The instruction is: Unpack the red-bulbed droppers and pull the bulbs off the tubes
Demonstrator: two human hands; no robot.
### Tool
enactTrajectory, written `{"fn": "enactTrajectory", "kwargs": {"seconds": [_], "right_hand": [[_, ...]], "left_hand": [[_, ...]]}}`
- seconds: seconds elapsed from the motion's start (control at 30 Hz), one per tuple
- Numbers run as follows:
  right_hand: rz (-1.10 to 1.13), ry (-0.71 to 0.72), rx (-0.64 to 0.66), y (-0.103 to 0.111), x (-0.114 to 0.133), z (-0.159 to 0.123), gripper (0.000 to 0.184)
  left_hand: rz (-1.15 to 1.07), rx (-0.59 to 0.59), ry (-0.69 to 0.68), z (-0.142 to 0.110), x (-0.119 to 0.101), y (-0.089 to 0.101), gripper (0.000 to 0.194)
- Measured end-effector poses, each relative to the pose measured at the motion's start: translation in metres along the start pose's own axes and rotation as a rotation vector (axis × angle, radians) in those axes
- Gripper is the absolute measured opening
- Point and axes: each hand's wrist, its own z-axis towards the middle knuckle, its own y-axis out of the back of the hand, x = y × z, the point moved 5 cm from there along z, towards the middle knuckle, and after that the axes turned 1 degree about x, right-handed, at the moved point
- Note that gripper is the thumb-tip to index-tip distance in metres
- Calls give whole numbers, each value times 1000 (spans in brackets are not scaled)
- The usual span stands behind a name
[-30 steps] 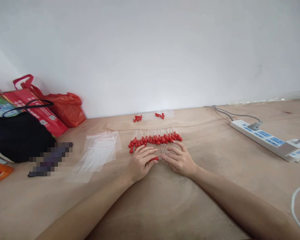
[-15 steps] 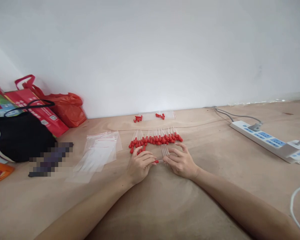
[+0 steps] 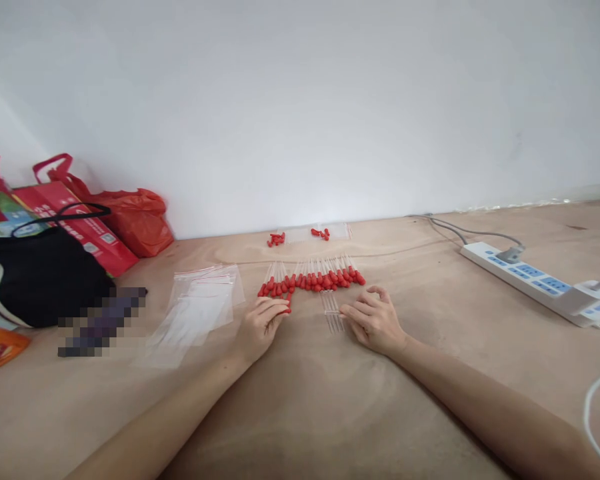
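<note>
I observe loose clear tubes (image 3: 329,301) side by side between both hands. Right hand (image 3: 377,321): fingertips pinched on a crosswise tube (image 3: 333,312). Left hand (image 3: 260,327): fingers narrowed at a red bulb (image 3: 289,303); I cannot tell whether gripped. Beyond: red-bulbed droppers (image 3: 331,277), rowed.

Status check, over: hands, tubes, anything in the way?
Left hand fingertips at a red bulb. Right hand holding a crosswise clear tube above loose tubes. Nothing visibly blocking; red-bulbed droppers just beyond.

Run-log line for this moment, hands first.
left hand: at red bulbs | right hand: pinching clear tube | other tubes: beside right hand | red-bulbed droppers: row beyond
</note>
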Motion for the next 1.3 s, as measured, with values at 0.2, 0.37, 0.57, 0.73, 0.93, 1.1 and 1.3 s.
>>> {"fn": "enactTrajectory", "kwargs": {"seconds": [0.2, 0.37, 0.57, 0.73, 0.93, 1.1, 1.3], "right_hand": [[-32, -136, 49, -8, -11, -3, 20], [-66, -272, 104, -11, -19, -4, 25], [-95, -320, 104, -11, -20, -5, 20], [-90, -289, 143, -15, -18, -5, 22], [-14, -288, 206, -17, -11, -2, 22], [14, -278, 290, -19, -9, -2, 29], [16, -257, 302, -19, -10, -2, 31]], "left_hand": [[73, -161, 306, -9, 31, 13, 23], [70, -182, 570, -18, 60, 20, 28], [-30, -124, 598, -16, 54, 18, 24], [73, 12, 505, -11, 44, 11, 18], [-29, 31, 562, -12, 46, 9, 27], [-10, -2, 518, -11, 42, 13, 27], [49, 100, 425, -7, 38, 13, 26]]}}
